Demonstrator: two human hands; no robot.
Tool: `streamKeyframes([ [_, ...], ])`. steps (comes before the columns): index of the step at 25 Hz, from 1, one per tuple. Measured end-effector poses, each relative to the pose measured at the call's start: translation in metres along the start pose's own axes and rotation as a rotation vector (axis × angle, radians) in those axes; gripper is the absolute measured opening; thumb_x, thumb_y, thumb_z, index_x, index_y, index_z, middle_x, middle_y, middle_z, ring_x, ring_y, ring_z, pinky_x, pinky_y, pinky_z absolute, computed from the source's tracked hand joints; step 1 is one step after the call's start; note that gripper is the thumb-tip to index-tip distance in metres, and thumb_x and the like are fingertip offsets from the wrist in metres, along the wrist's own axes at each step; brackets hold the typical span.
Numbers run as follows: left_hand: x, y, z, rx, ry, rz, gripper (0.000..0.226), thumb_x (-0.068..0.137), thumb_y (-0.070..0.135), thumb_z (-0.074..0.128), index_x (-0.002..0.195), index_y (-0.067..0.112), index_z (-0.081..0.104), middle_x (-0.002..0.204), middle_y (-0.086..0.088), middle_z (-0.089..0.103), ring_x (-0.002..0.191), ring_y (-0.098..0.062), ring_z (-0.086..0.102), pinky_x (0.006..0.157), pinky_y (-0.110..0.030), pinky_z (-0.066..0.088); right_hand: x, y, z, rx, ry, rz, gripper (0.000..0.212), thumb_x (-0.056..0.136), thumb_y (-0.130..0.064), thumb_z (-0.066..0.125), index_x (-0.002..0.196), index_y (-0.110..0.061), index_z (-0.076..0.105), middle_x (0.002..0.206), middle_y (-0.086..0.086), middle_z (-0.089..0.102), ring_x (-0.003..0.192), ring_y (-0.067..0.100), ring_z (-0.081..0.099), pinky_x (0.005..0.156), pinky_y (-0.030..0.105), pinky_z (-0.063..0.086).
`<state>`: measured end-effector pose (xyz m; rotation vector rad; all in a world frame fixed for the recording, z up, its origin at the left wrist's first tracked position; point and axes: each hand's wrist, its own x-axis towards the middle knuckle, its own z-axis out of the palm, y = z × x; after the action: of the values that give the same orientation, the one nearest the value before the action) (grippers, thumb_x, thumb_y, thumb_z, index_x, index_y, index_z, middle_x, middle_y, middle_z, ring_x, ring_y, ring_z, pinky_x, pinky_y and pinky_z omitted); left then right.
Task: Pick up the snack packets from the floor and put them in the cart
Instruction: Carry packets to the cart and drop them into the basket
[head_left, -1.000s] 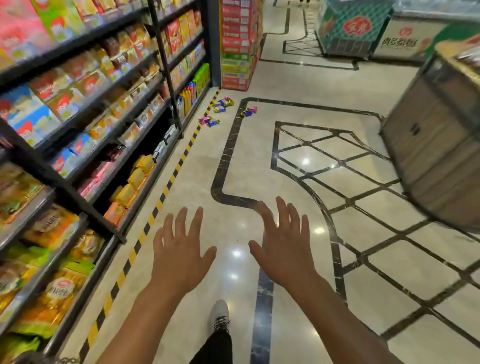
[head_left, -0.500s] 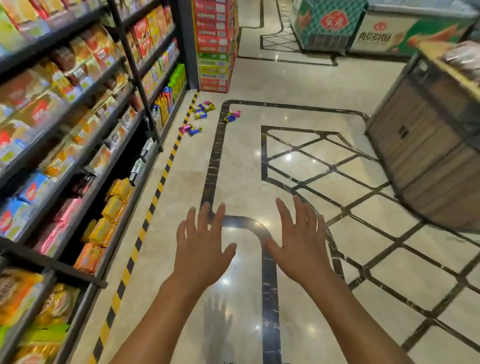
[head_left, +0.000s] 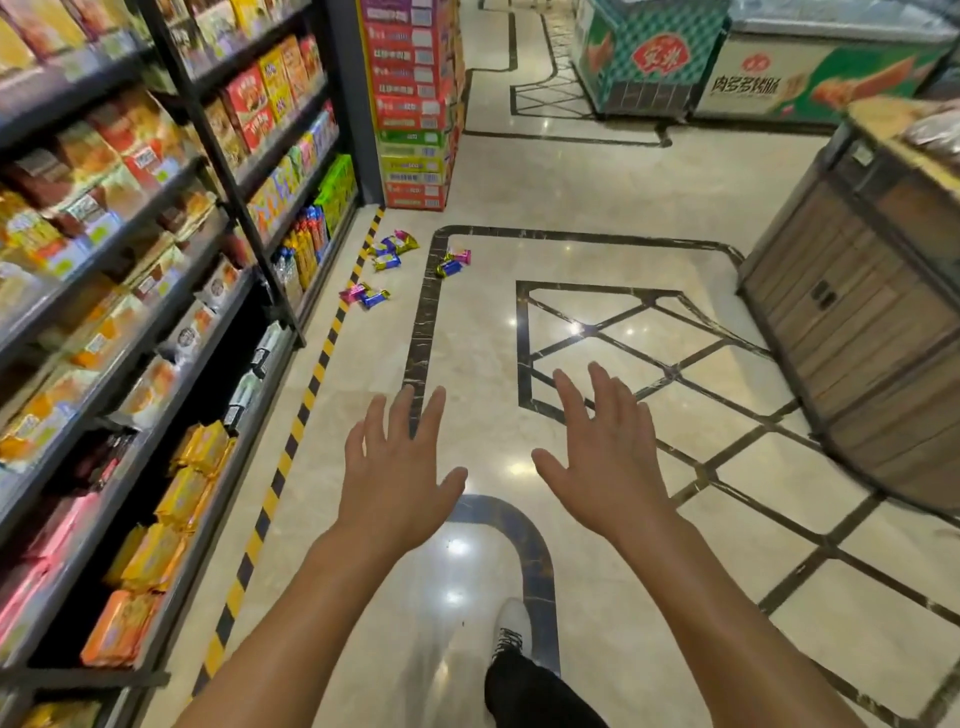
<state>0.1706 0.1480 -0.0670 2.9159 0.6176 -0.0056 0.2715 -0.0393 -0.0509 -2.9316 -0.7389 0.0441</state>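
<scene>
Snack packets (head_left: 395, 267) on floor (head_left: 597, 208) beside shelves (head_left: 218, 218).

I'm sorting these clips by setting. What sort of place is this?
Most likely a supermarket or grocery shop aisle: shelves packed with packaged snacks, stacked cartons at the aisle end, and chest freezers with printed sides farther back.
</scene>
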Motion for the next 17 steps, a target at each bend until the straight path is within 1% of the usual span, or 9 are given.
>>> streamKeyframes([
  [2, 0.049, 0.012, -0.01, 0.009, 0.007, 0.0, 0.085, 0.096, 0.062, 0.04, 0.156, 0.033, -0.012, 0.167, -0.004, -0.009, 0.152, -0.033, -0.009, 0.121, -0.05, 0.003, 0.049, 0.011, -0.006, 0.019, 0.008, -0.006, 0.083, 0.094, -0.059, 0.042, 0.156, -0.032, -0.008, 0.165, 0.008, -0.012, 0.151, 0.032, -0.007, 0.122, 0.053, 0.003],
  [7, 0.149, 0.029, -0.02, -0.016, 0.027, -0.026, 0.084, 0.095, 0.06, 0.041, 0.157, 0.035, -0.01, 0.167, -0.003, -0.007, 0.152, -0.032, -0.009, 0.12, -0.049, 0.005, 0.153, 0.034, -0.016, 0.039, 0.006, -0.046, 0.083, 0.094, -0.057, 0.043, 0.156, -0.032, -0.007, 0.164, 0.008, -0.012, 0.151, 0.031, -0.01, 0.121, 0.054, -0.003],
  [11, 0.215, 0.024, -0.022, -0.001, 0.013, -0.047, 0.085, 0.095, 0.061, 0.04, 0.157, 0.034, -0.012, 0.167, -0.002, -0.008, 0.152, -0.032, -0.009, 0.12, -0.049, 0.005, 0.224, 0.038, -0.018, 0.053, -0.005, -0.057, 0.084, 0.094, -0.056, 0.044, 0.156, -0.033, -0.006, 0.164, 0.006, -0.013, 0.15, 0.03, -0.012, 0.12, 0.054, -0.004],
  [17, 0.311, -0.001, -0.013, -0.026, -0.004, -0.034, 0.084, 0.095, 0.061, 0.04, 0.156, 0.034, -0.012, 0.167, -0.003, -0.006, 0.152, -0.032, -0.008, 0.121, -0.05, 0.004, 0.316, 0.026, -0.003, 0.032, 0.004, -0.031, 0.083, 0.092, -0.056, 0.045, 0.157, -0.031, -0.001, 0.165, 0.008, -0.008, 0.151, 0.032, -0.005, 0.12, 0.055, 0.0],
])
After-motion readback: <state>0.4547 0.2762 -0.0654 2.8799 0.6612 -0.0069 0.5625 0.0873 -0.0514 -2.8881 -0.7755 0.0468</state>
